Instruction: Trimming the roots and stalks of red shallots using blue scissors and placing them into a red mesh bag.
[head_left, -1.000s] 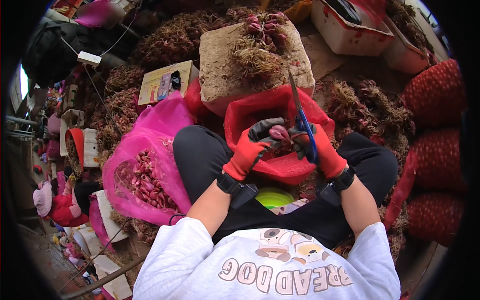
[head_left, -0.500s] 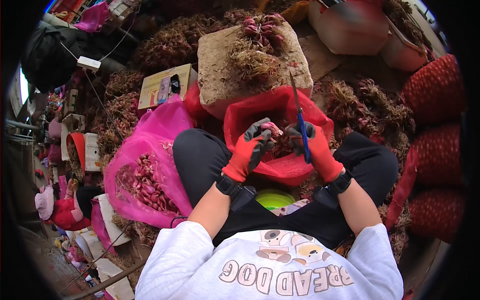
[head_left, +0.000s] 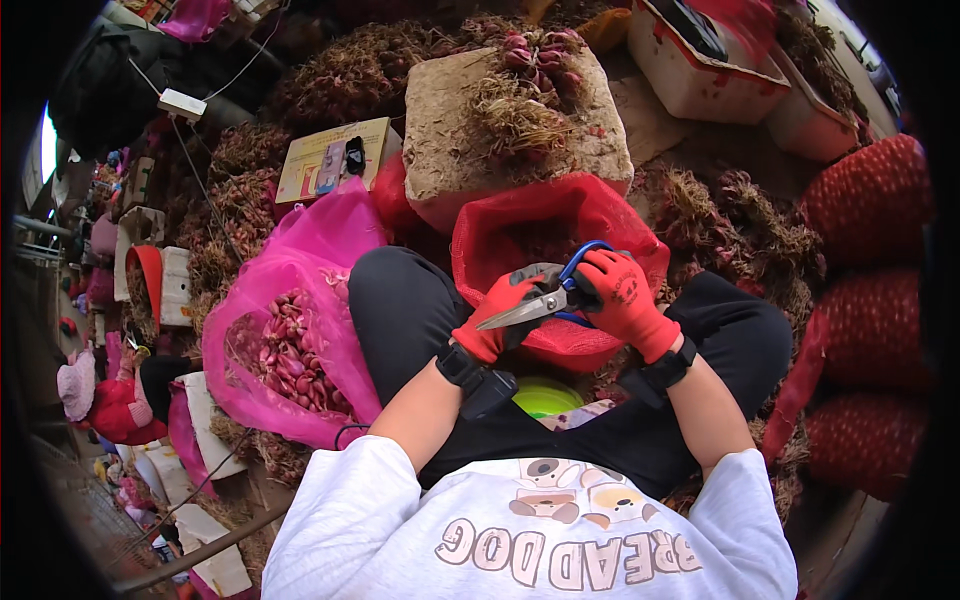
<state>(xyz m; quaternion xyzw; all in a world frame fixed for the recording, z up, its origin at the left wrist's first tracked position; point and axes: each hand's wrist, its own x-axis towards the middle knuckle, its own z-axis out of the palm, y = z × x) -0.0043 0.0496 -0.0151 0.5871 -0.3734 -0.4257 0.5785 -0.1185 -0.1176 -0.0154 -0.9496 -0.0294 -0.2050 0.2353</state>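
Both my hands wear red gloves with dark grey palms and meet over an open red mesh bag (head_left: 475, 245) between my knees. My right hand (head_left: 630, 300) grips blue-handled scissors (head_left: 525, 311), their metal blades pointing left across the front of my other hand. Curled and partly behind the blades, my left hand (head_left: 505, 305) is closed; what its fingers hold is hidden. Beside my left knee, a pink mesh bag (head_left: 240, 300) contains loose peeled-looking shallots (head_left: 295, 350). A bunch of shallots (head_left: 540, 60) with dry roots lies on a worn foam block (head_left: 440, 120) ahead.
Piles of dried shallots (head_left: 750, 225) flank me. Filled red mesh sacks (head_left: 865, 320) stack at the right. White foam boxes (head_left: 700, 85) stand at the far right. A cardboard box (head_left: 300, 170) bears a phone. Another person (head_left: 115, 400) sits at the left. A green bowl (head_left: 545, 397) rests below my hands.
The scissors have swung from pointing up and away to pointing left across my left hand. The shallot seen in my left hand before is now out of sight.
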